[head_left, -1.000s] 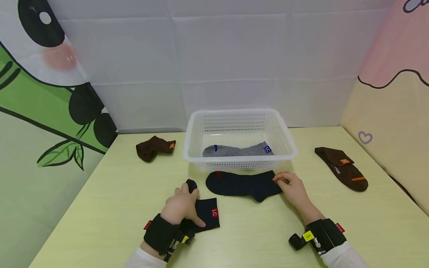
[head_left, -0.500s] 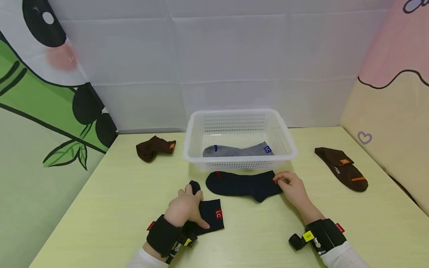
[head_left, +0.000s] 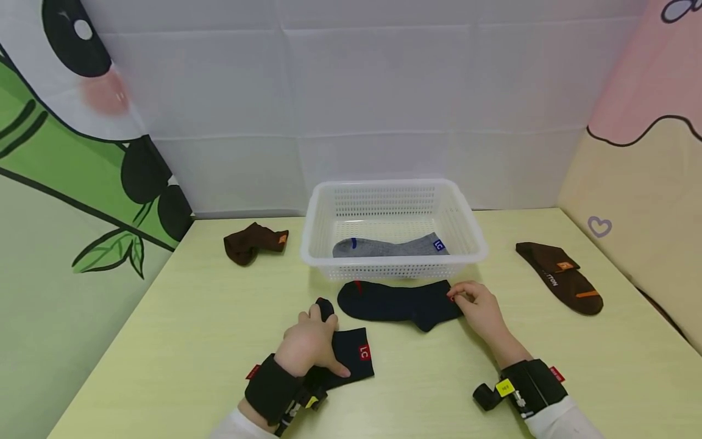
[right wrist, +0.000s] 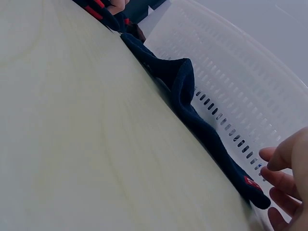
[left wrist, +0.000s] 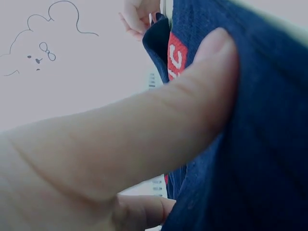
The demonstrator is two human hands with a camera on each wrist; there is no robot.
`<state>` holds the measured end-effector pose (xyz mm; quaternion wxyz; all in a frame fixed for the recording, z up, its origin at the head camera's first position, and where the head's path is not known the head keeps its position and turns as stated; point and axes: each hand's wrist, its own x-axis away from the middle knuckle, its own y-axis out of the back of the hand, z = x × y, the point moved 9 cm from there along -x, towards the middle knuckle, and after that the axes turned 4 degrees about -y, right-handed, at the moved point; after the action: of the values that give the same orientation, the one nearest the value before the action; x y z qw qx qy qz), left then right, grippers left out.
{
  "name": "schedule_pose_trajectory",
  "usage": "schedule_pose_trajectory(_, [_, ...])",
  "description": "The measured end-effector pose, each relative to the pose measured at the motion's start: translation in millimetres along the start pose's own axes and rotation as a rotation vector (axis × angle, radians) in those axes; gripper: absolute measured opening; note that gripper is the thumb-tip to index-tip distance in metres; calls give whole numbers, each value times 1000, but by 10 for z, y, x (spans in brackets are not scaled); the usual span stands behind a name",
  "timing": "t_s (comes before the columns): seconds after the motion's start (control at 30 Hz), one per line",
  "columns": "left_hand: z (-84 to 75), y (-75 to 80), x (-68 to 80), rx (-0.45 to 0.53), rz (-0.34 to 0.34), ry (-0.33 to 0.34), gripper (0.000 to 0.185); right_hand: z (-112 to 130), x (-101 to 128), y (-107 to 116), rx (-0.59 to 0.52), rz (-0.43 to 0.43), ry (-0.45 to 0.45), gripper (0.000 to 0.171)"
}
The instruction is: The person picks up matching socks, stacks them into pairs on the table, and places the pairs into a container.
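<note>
My left hand (head_left: 309, 346) lies over a bunched navy sock (head_left: 356, 356) with a red LC tag. Its thumb (left wrist: 159, 125) presses the cloth from the side, and the fingers curl over the toe end. Just beyond lies a second navy sock (head_left: 395, 302), flat on the table in front of the basket. My right hand (head_left: 476, 306) pinches that sock's right-hand cuff end with curled fingers. In the right wrist view the flat sock (right wrist: 192, 101) runs along the basket wall, and my fingertips (right wrist: 284, 163) sit at its cuff.
A white perforated basket (head_left: 473, 247) stands mid-table with a grey sock (head_left: 389, 247) inside. One crumpled brown sock (head_left: 252, 242) lies at the back left, another brown sock (head_left: 559, 277) at the right. Printed walls close in on both sides.
My left hand has slid the bunched navy sock a little to the right, toward the flat sock. The right hand has stayed at the cuff.
</note>
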<state>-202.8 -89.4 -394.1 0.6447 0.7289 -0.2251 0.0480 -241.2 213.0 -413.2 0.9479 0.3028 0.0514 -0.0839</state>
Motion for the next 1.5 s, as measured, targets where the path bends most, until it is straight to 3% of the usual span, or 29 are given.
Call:
schedule_pose_trajectory(0.53, [-187,-92,8,-123,-8,-19,93,116,50,-57,-5,-1,62,16])
schedule_pose_trajectory(0.87, [-285,-111,18,-159,-46,-43,94,426,173,-156,-78,62,191,17])
schedule_pose_trajectory(1.0, [-303,-135,6,-171,-45,-50,97,558,245,-269,-96,163,286,19])
schedule_pose_trajectory(1.23, [-369,-137,25,-192,-50,-56,96,810,492,-602,-64,480,428,11])
schedule_pose_trajectory(1.5, [-377,-151,29,-189,-36,-43,96,978,700,-786,-49,625,497,13])
